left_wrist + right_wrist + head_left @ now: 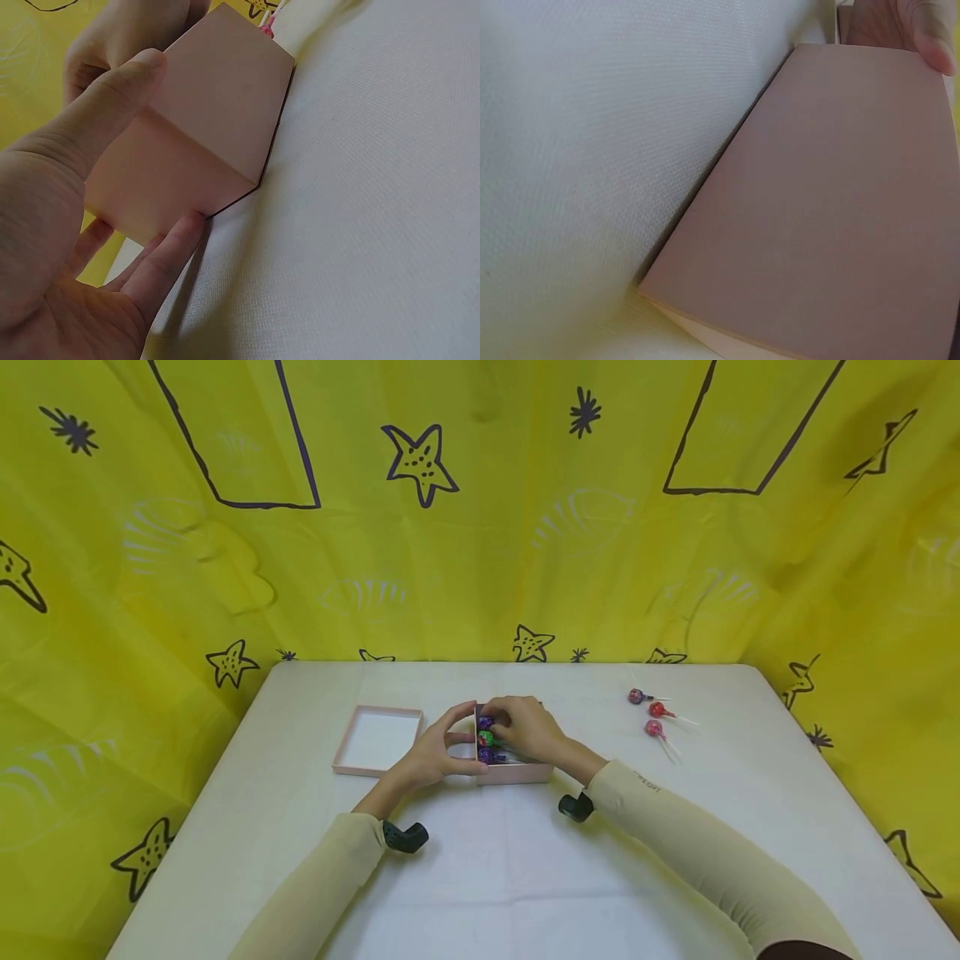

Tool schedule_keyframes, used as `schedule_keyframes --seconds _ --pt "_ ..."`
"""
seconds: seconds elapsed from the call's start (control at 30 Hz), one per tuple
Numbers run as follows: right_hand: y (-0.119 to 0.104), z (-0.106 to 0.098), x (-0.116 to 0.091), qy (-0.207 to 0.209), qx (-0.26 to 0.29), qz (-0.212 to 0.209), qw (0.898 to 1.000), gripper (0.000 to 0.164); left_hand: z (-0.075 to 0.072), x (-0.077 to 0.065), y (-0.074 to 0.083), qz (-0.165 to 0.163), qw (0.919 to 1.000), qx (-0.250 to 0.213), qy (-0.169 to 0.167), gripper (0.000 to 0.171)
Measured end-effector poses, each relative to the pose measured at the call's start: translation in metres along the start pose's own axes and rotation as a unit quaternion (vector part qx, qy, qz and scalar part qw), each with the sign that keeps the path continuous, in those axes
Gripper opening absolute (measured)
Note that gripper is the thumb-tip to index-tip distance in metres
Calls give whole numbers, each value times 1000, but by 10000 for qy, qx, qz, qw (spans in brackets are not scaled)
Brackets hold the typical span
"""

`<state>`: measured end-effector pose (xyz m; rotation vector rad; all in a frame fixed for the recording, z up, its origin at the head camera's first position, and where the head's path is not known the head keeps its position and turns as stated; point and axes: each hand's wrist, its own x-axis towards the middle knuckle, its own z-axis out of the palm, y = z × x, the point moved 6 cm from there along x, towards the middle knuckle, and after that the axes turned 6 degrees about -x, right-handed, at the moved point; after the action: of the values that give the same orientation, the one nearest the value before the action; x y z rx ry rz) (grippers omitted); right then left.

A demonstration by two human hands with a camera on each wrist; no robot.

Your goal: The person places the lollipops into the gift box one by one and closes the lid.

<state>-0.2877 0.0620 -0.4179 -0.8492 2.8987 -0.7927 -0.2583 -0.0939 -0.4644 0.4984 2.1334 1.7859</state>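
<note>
A pink box (513, 774) without its cover stands on the table. In it lie lollipops: a green one (487, 738) between two purple ones, the lower purple lollipop (487, 756) near the front wall. My left hand (435, 756) holds the box at its left side. In the left wrist view, that thumb (124, 86) lies on the box's upper edge and the fingers touch its side low down. My right hand (525, 727) reaches into the box, fingers curled at the upper purple lollipop (486, 722), which it appears to pinch. The box wall (840, 195) hides those fingertips in the right wrist view.
A shallow pink box lid (378, 739) lies inside-up left of the box. Farther right lie three lollipops: a dark one (637, 696), a red one (657, 709) and a pink one (654, 729). Yellow curtain (480, 552) hangs behind the white table (480, 877).
</note>
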Motion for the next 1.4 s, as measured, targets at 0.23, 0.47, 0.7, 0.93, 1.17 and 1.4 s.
schedule_keyframes --seconds 0.23,0.47,0.7,0.93,1.17,1.4 --pt "-1 0 0 -47 -24 6 10000 25 0 0 0 -2 10000 41 -4 105" --pt "-1 0 -1 -57 -17 -61 10000 26 0 0 -1 -9 10000 49 -2 105" --pt "2 1 -1 -118 21 -64 9999 27 2 0 0 3 10000 11 -20 104" --pt "0 -2 -2 -136 86 -169 9997 28 1 0 1 -10 10000 0 19 103" --pt "0 -6 -3 -280 140 -163 9994 30 0 1 0 -2 10000 -7 23 102" --pt "1 -10 -3 -503 146 -258 9983 33 0 1 0 7 10000 36 48 103"
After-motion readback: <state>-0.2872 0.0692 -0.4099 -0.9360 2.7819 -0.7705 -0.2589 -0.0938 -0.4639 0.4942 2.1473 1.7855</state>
